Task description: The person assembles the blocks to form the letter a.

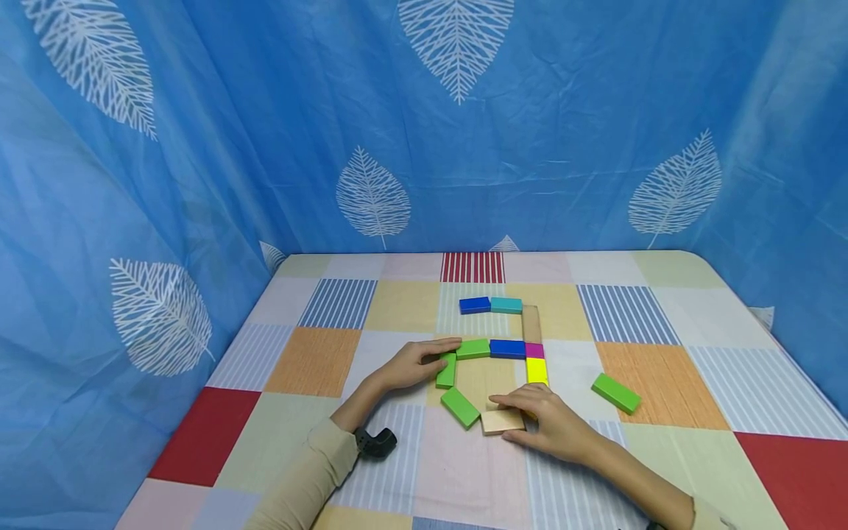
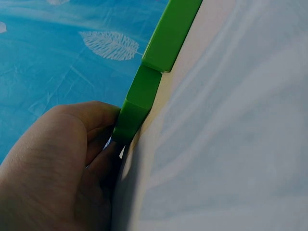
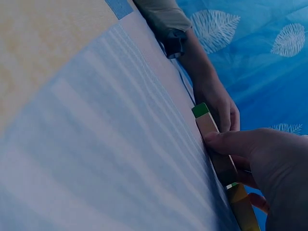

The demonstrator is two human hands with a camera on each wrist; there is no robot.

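Note:
My left hand (image 1: 412, 366) is at a small green block (image 1: 446, 371), its thumb and fingers gripping one end; in the left wrist view that green block (image 2: 137, 103) leans out from the fingertips. My right hand (image 1: 553, 419) pinches a plain wooden block (image 1: 501, 422), thumb on the near side and fingers on the far side. In the right wrist view this wooden block (image 3: 214, 144) lies between thumb and fingers. Beside it is a tilted green block (image 1: 460, 408). A yellow-orange block (image 3: 244, 208) lies partly hidden under the right hand.
Behind the hands, a green block (image 1: 473, 349), a blue block (image 1: 507, 350), a magenta block (image 1: 534, 351) and a yellow block (image 1: 536, 371) join in line. Farther back are another blue block (image 1: 475, 305), a teal block (image 1: 506, 305) and a wooden block (image 1: 531, 324). A green block (image 1: 616, 393) lies apart at right.

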